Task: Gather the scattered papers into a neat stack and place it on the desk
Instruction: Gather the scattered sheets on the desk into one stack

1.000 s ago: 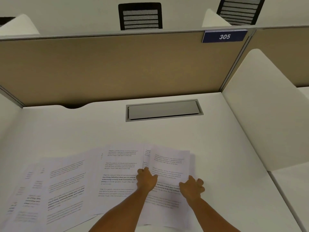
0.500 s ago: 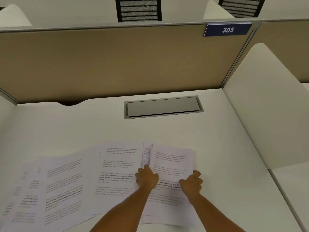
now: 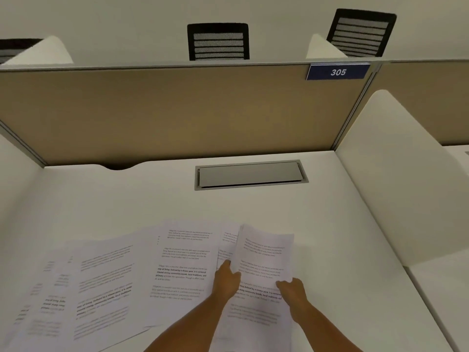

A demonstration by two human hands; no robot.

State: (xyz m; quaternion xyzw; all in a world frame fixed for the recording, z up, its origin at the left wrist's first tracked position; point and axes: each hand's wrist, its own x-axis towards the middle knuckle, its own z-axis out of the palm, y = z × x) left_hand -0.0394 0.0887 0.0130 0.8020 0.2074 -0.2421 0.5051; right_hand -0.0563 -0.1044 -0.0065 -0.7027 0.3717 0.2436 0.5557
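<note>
Several printed white papers (image 3: 106,280) lie fanned out across the near left and middle of the white desk (image 3: 152,199). A small stack of sheets (image 3: 264,257) sits at the right end of the fan, its far end lifted off the desk. My left hand (image 3: 226,279) grips the stack's left edge. My right hand (image 3: 291,288) pinches its right edge. Another sheet (image 3: 185,262) lies flat just left of the stack, partly under it.
A grey flip-lid cable box (image 3: 251,175) is set into the desk's far middle. A tan partition (image 3: 177,110) with a blue "305" sign (image 3: 337,71) closes the back. White side dividers (image 3: 396,174) flank the desk. Black chairs (image 3: 218,41) stand beyond.
Both hands have closed on the right-hand sheets and raised their far end off the desk; before, the hands pressed flat on them. The view tilted upward.
</note>
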